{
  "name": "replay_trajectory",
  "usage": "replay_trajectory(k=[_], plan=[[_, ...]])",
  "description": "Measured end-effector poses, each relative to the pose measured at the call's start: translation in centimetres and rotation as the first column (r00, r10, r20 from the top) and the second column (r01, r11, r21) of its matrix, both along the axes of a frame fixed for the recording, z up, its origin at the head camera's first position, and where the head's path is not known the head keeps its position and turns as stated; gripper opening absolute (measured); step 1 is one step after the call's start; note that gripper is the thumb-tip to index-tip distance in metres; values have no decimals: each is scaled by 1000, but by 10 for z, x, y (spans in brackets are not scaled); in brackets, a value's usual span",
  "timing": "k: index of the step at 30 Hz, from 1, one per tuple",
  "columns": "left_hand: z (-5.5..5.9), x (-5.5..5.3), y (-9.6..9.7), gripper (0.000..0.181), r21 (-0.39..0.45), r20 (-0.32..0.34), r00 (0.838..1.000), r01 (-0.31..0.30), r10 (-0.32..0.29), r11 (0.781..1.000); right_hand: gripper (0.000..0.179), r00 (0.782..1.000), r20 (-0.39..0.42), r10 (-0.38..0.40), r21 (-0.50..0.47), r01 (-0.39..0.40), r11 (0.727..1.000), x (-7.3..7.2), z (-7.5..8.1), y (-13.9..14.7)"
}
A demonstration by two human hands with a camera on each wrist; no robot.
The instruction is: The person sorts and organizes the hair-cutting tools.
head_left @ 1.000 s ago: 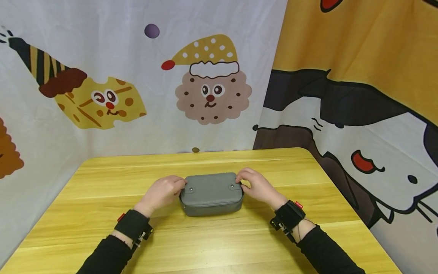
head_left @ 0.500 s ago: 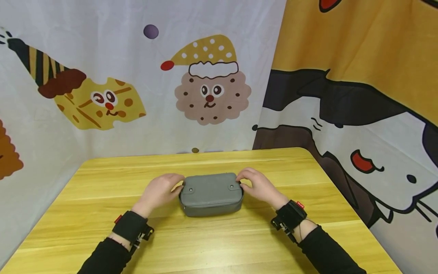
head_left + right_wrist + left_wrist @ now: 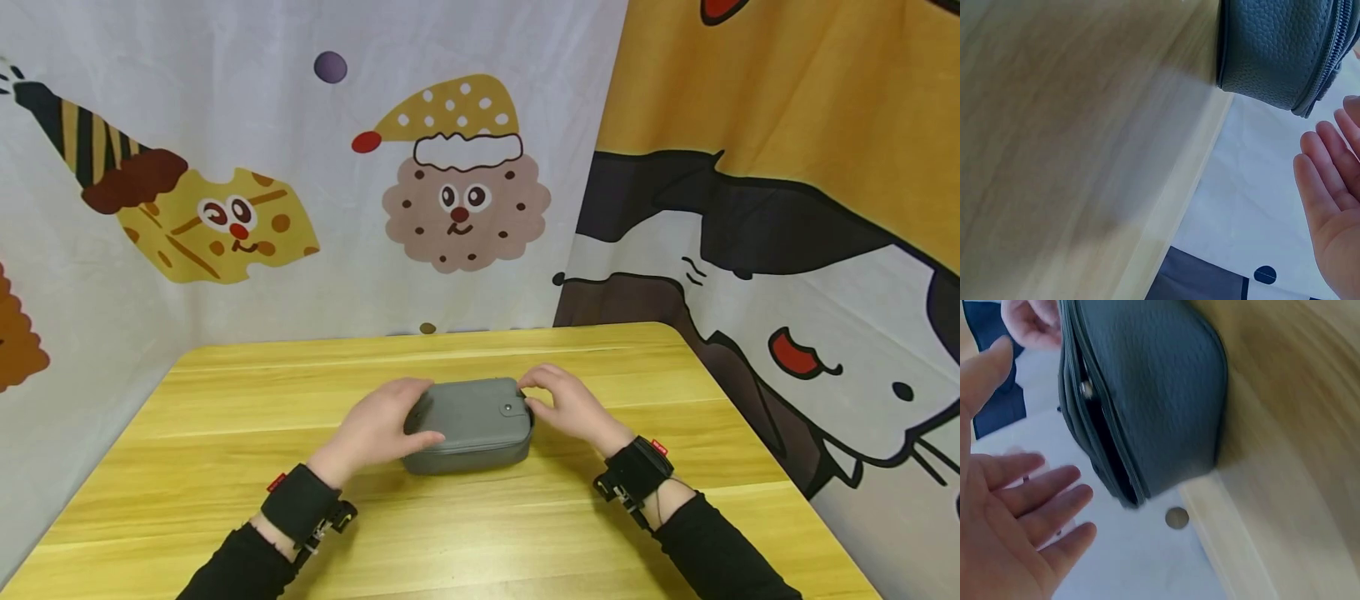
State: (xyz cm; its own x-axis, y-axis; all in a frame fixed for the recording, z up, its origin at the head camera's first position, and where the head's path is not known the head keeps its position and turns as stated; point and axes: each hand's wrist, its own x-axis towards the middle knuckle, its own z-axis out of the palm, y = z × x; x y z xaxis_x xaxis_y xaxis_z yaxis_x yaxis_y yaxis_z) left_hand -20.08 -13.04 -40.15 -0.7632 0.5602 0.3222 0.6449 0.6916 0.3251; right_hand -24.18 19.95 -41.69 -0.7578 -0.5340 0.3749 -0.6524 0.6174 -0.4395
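Observation:
A grey grained zip case (image 3: 472,421) lies on the wooden table, flap strap and stud showing at its right end. My left hand (image 3: 375,421) is over its left end, thumb spread away from the fingers. In the left wrist view, this hand's fingers (image 3: 1054,512) are relaxed and hold nothing. Beside them the case's zipper gapes, with a small metal slider (image 3: 1087,389) at the opening. My right hand (image 3: 566,404) is at the right back corner, fingertips right at the edge. In the right wrist view, the fingers (image 3: 1329,162) look extended beside the case, and the zipper (image 3: 1338,37) is closed there.
The yellow wooden table (image 3: 480,533) ends just behind the case. A white cartoon curtain (image 3: 285,308) hangs behind it, and another curtain (image 3: 750,208) with a large cat print stands at the right.
My left hand first drew slightly away from the case's left corner, then moved right over its left end with the thumb spread. The right hand and the case stay nearly still.

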Motion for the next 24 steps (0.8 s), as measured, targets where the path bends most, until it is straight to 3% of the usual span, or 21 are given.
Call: replay_trajectory(k=[5,10,24], plan=[[0,2,12,109,-16,-1,1000,0,0,1000,25,1000,-6,-12,5,12,1000,0,1,0],[-1,1,24,123,-58,-13,1000,-17,17,998,30,1000,-13,-20,5,20,1000,-1,0,0],[-6,3,49,134,-224,60,990,-112,129,968,35,999,17,-35,-3,35,999,-5,-4,-1]])
